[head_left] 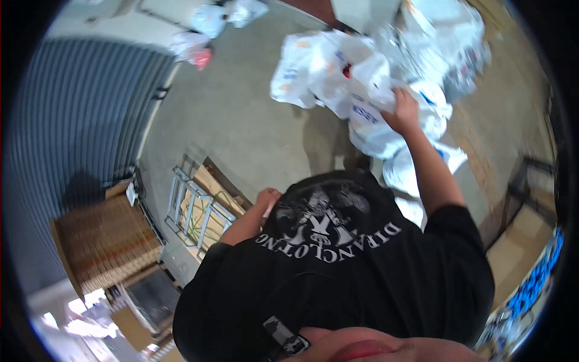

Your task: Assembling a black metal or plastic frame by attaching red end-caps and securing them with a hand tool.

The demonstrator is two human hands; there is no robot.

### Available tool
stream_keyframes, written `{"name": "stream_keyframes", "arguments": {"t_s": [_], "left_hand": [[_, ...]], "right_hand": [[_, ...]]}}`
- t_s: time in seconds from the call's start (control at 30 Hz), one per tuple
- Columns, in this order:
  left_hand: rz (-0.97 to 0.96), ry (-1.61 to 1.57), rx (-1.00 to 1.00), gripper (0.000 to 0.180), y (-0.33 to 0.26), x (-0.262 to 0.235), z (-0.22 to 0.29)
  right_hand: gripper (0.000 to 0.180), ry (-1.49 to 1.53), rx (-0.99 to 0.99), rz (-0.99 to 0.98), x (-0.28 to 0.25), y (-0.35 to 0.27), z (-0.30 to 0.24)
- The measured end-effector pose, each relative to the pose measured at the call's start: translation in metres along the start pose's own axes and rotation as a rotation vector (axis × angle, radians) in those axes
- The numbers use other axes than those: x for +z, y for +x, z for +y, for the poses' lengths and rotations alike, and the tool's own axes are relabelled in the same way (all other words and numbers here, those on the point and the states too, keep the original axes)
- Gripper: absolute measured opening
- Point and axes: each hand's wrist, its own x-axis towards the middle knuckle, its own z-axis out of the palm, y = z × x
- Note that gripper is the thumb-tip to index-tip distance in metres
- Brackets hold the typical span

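My right hand (405, 111) is stretched forward over a full white plastic bag (369, 136) with blue print. Its fingers and thumb are closed on the bag's upper part. Against my side, by the dark shirt, my left hand (269, 196) is curled. A bit of something pale shows just below it, too small to name. Another white bag (295, 69) stands to the left of the gripped one, and something red shows in an opening between the bags. Close to my right forearm lies a further white bag (403, 175).
Large clear-and-white plastic sacks (446, 42) are heaped at the far right. Small bags (208, 21) lie by the far left wall. On the left are a corrugated shutter (90, 102), a metal frame (202, 214) with boards and a stack of flat cardboard (108, 238). A cardboard box (522, 247) sits at right.
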Motion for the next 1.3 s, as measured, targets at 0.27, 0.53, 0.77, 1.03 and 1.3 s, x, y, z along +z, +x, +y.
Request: {"name": "stream_keyframes", "arguments": {"t_s": [0.27, 0.53, 0.77, 1.03, 1.3], "left_hand": [[0.019, -0.214, -0.003, 0.04, 0.123, -0.058, 0.042], [-0.304, 0.46, 0.224, 0.037, 0.277, -0.133, 0.242], [-0.072, 0.932, 0.405, 0.038, 0.487, -0.22, 0.36], [-0.128, 0.831, 1.024, 0.05, 0.459, -0.084, 0.496], [-0.606, 1.993, 1.105, 0.027, 0.438, -0.005, 0.494]], "right_hand": [[0.015, -0.228, 0.13, -0.597, 0.039, -0.013, -0.017], [0.008, -0.121, 0.277, -0.551, 0.002, -0.012, -0.06], [0.014, -0.154, 0.469, -0.503, 0.021, 0.016, -0.113], [0.032, -0.194, 0.651, -0.104, 0.004, 0.008, -0.15], [0.037, -0.138, 0.838, -0.041, -0.001, -0.071, -0.152]]}}
